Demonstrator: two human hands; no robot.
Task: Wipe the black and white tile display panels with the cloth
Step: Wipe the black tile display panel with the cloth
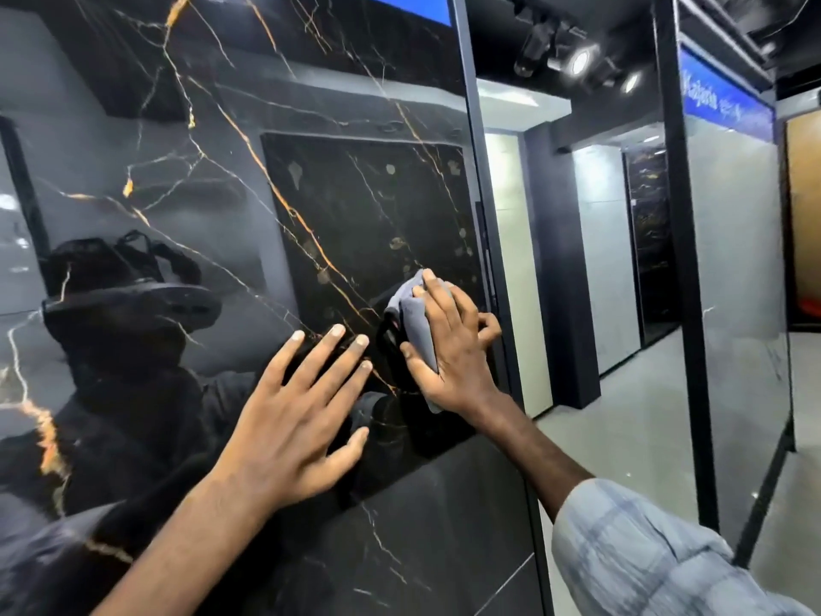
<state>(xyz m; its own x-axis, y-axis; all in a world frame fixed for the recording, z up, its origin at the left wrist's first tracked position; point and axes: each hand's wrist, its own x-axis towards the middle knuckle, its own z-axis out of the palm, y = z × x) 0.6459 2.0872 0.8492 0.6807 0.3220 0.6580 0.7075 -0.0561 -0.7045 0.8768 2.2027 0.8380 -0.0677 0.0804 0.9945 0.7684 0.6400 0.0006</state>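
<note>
A glossy black tile panel (222, 148) with gold and white veins fills the left and middle of the view. My left hand (297, 415) lies flat on it with fingers spread and straight. To its right, my right hand (453, 349) presses a crumpled grey cloth (413, 317) against the panel near its right edge. The fingers lie mostly straight over the cloth, and the thumb curls round its lower left side. Part of the cloth is hidden under the palm.
A dark metal frame (484, 193) borders the panel on the right. Beyond it stand a second dark post (684, 260), white and grey panels (733, 260), another black veined panel (651, 242) and a pale tiled floor (644, 437). Spotlights (579, 62) shine overhead.
</note>
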